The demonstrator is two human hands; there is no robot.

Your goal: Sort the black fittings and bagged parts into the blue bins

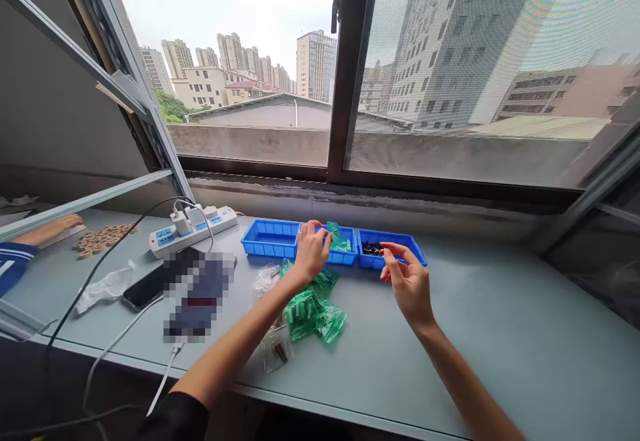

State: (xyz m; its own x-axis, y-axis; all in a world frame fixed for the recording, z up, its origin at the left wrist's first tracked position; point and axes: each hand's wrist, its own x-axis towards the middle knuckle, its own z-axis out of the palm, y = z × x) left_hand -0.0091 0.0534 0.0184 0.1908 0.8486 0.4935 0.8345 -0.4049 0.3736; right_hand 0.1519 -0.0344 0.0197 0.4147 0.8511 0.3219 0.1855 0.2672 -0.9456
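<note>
Over the middle blue bin, my left hand has its fingers bent and pressed together; what they hold, if anything, is hidden. A green packet stands in that bin beside the fingertips. My right hand is at the front edge of the right blue bin, thumb and forefinger nearly meeting near small black parts; whether something is between them is too small to tell. Several green packets lie in a pile below my left hand, next to clear bags.
The left blue bin stands beside a white power strip. Left of it lie a black phone, cables, crumpled plastic and small brown pieces. Another person's hand rests at the far left behind a metal frame.
</note>
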